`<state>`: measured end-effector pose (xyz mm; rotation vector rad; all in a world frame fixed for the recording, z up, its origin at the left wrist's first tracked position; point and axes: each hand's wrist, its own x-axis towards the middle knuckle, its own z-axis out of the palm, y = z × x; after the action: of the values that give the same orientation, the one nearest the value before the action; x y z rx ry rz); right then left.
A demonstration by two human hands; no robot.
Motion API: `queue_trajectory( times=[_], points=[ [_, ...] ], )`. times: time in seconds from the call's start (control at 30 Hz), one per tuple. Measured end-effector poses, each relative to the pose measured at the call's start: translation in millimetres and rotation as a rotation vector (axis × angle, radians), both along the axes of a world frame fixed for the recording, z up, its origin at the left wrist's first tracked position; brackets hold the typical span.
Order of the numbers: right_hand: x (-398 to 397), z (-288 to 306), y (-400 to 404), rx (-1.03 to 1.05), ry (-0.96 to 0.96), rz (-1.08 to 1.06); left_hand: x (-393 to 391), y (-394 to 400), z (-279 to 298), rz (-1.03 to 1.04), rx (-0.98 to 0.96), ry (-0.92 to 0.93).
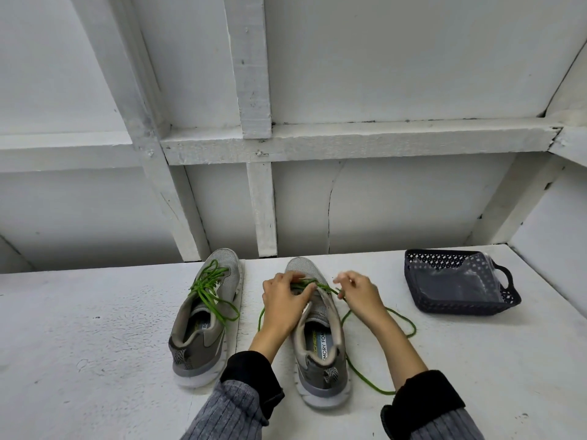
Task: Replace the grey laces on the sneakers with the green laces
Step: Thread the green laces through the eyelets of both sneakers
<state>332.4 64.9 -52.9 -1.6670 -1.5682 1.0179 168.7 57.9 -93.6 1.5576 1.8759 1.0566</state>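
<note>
Looking at frame centre, I see my left hand [282,300] grip pressing the green lace [378,369] onto the right sneaker [317,331]; my right hand [359,292] grip pinches the lace.

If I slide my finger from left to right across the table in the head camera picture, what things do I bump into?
left sneaker → left hand → right sneaker → right hand → dark basket

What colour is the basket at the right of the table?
Dark navy, nearly black, with a perforated pattern; the basket shows in the head view.
</note>
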Motion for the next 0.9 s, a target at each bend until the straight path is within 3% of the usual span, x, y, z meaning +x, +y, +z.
queue_trajectory(
  times=[0.13,0.4,0.5,0.57,0.63,0.7,0.77,0.83,0.9],
  points=[
    [1.1,-23.7,-1.8,0.064,-0.141,0.071,-2.8,-13.8,0.9,-0.006,-0.071,-0.099],
    [-12.3,-45.2,5.3,0.121,-0.154,0.008,-6.0,-31.7,1.3,-0.161,-0.134,-0.241],
    [-15.1,-42.2,1.7,0.175,-0.117,-0.050,-5.6,-33.3,1.3,-0.130,-0.122,-0.269],
    [-16.9,-32.8,-0.5,0.164,0.080,-0.201,-2.6,-34.0,5.9,-0.087,-0.089,-0.214],
    [-17.3,-12.4,-1.4,0.142,0.433,-0.339,-0.6,-35.3,9.4,-0.055,-0.060,-0.166],
    [-14.8,18.1,-1.1,0.164,0.796,-0.345,1.2,-36.3,10.6,-0.030,-0.056,-0.149],
    [-10.7,48.0,-1.1,0.230,1.001,-0.319,2.2,-36.1,10.9,-0.009,-0.056,-0.135],
    [-5.6,64.1,-2.3,0.290,0.927,-0.342,4.4,-36.1,9.9,0.009,-0.058,-0.136],
    [-0.7,62.8,-3.5,0.314,0.593,-0.342,7.2,-36.5,8.8,0.055,-0.046,-0.147]
  ],
)
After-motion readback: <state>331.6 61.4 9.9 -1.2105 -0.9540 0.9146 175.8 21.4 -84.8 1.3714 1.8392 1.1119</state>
